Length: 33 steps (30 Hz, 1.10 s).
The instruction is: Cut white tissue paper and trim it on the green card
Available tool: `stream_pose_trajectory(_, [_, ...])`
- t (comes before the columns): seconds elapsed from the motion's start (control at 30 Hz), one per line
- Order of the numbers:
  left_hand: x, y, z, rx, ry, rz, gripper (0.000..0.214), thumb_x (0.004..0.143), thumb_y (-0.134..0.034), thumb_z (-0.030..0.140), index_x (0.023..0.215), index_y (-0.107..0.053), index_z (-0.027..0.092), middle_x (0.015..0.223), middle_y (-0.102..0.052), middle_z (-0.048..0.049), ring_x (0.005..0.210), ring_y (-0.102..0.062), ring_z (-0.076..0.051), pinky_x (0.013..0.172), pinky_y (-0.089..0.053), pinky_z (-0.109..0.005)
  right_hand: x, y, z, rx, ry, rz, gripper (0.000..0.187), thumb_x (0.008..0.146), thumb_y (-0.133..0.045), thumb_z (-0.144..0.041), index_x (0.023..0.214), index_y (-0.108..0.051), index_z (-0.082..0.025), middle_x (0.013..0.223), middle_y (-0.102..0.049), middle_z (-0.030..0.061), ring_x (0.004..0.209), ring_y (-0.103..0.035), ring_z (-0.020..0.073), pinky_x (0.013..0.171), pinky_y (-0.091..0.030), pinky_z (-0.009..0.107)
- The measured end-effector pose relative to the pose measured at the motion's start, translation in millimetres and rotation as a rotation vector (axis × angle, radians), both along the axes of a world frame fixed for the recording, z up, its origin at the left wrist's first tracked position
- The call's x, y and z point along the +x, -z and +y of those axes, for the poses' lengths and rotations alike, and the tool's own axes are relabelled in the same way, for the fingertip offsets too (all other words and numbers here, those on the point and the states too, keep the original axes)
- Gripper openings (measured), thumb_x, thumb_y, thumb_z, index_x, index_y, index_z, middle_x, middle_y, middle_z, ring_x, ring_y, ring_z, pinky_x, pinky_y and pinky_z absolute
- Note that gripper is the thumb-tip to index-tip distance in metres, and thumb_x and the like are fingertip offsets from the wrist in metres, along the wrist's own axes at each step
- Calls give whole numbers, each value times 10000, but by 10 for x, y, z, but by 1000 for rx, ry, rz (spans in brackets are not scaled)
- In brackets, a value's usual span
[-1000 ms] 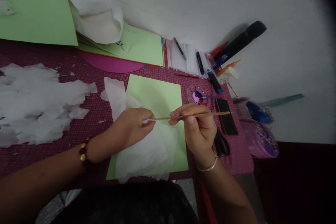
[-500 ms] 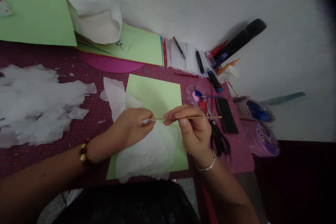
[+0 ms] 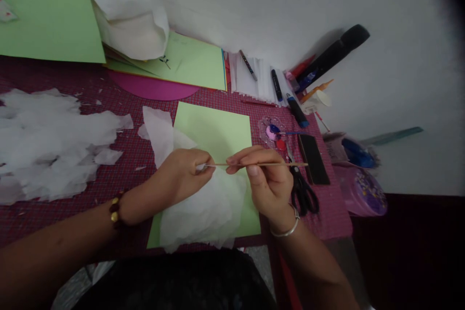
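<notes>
A thin wooden stick [image 3: 271, 164] lies across the fingers of my right hand [image 3: 271, 179], which is closed on it in a pinch. Its left end reaches the fingertips of my left hand [image 3: 185, 169]. That hand is closed too, with a small bit of white tissue paper [image 3: 200, 167] showing between thumb and forefinger. Both hands hover over a light green sheet [image 3: 218, 126]. On the sheet, under my hands, spreads crumpled white tissue paper [image 3: 203, 213]. Where the stick's tip meets the paper is hidden by my left fingers.
A heap of cut white tissue pieces [image 3: 47, 145] covers the table's left. To the right lie black scissors [image 3: 304, 193], a dark phone [image 3: 314, 160] and a paint palette [image 3: 271, 131]. Markers [image 3: 276, 85] rest on white paper near the wall. A pink tub [image 3: 363, 193] stands beyond the edge.
Both hands keep almost the same place and grip. The stick's right end has dipped very slightly.
</notes>
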<state>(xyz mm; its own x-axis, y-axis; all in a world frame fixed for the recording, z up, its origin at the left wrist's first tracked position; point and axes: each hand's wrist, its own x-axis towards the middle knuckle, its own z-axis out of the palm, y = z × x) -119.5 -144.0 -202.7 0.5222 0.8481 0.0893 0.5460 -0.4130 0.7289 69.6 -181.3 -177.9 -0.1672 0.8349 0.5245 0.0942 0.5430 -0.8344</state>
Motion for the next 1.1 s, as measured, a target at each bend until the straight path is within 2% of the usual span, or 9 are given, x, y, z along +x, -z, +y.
stream_pose_trajectory(0.83, [-20, 11, -1, 30, -14, -26, 251, 869, -502, 270, 709, -665, 166, 597, -620, 9, 540, -506, -98, 540, -331, -230, 5, -27, -4, 22, 62, -76, 143, 978, -493, -216, 1016, -623, -261, 948, -701, 19, 769, -686, 132, 665, -606, 318])
stream_pose_trajectory(1.1, [-28, -12, 7, 9, -12, -10, 251, 866, -498, 268, 720, -672, 162, 611, -624, 1, 543, -510, -103, 548, -329, -234, 6, -29, -7, 18, 68, -3, 162, 970, -502, -186, 1023, -639, -254, 954, -693, 24, 758, -687, 129, 642, -602, 307])
